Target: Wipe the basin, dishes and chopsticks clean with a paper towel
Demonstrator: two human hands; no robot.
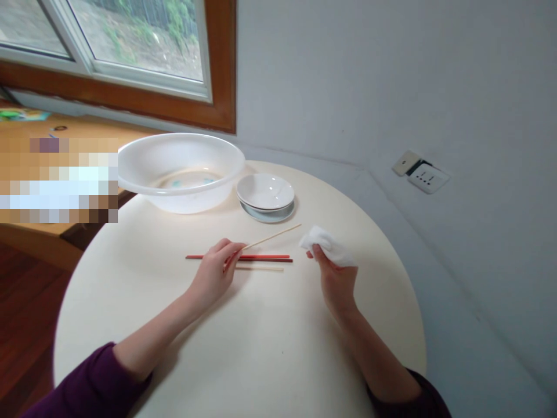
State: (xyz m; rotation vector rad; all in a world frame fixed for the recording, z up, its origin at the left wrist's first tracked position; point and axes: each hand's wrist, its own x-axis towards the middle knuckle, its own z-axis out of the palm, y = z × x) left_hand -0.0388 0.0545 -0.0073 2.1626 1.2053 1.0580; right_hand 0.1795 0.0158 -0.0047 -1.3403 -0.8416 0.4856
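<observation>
My left hand [221, 261] pinches a light wooden chopstick [274, 236] near one end, with the rest pointing up and to the right. Beneath and beside that hand lie a red chopstick [265, 256], a dark red chopstick [270, 260] and another light chopstick [261, 269], all on the white round table [270, 348]. In my right hand [335, 278] is a crumpled white cloth or paper wipe [326, 244], gripped between thumb and fingers. The wipe is just right of the raised chopstick's tip, apart from it.
A large translucent plastic basin [187, 197] stands at the table's back left. Next to it are stacked white bowls [265, 191] on a plate [270, 216]. A wooden desk [130, 130] is at the left below the window. The wall with a socket [429, 177] runs along the right.
</observation>
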